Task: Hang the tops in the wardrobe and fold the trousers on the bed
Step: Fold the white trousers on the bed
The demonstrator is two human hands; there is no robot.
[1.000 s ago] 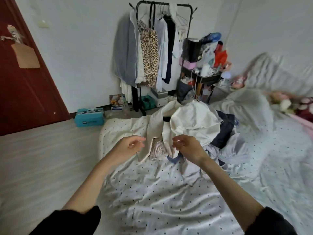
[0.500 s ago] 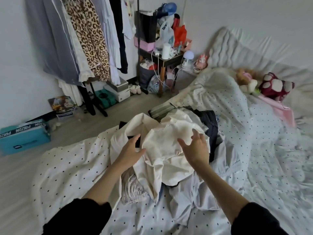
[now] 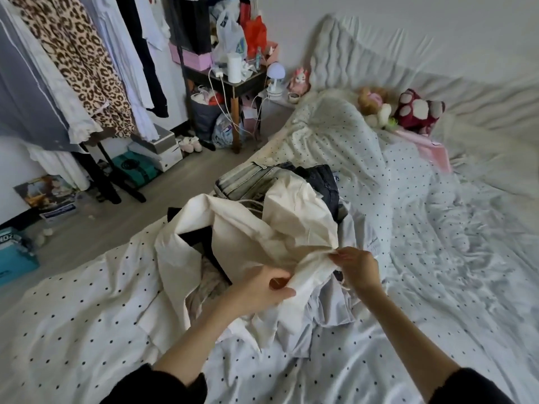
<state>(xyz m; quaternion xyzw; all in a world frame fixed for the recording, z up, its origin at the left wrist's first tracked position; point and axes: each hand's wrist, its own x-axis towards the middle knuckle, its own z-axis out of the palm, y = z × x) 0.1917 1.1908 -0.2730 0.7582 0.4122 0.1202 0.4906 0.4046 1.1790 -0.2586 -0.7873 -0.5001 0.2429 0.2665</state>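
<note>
Both hands pinch one bunched edge of the cream garment (image 3: 262, 228): left hand (image 3: 262, 287) curled round its near-left end, right hand (image 3: 357, 268) pinching the far-right end. The held edge runs left-right, rising toward the right hand. The rest trails away from the grip onto the clothes pile (image 3: 291, 182) on the dotted bed (image 3: 73, 330).

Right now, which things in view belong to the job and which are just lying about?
Job: cream garment held in both hands' grip, left hand, right hand; jeans; clothes rack.
Lying about: plush toys, lamp, teal box.
</note>
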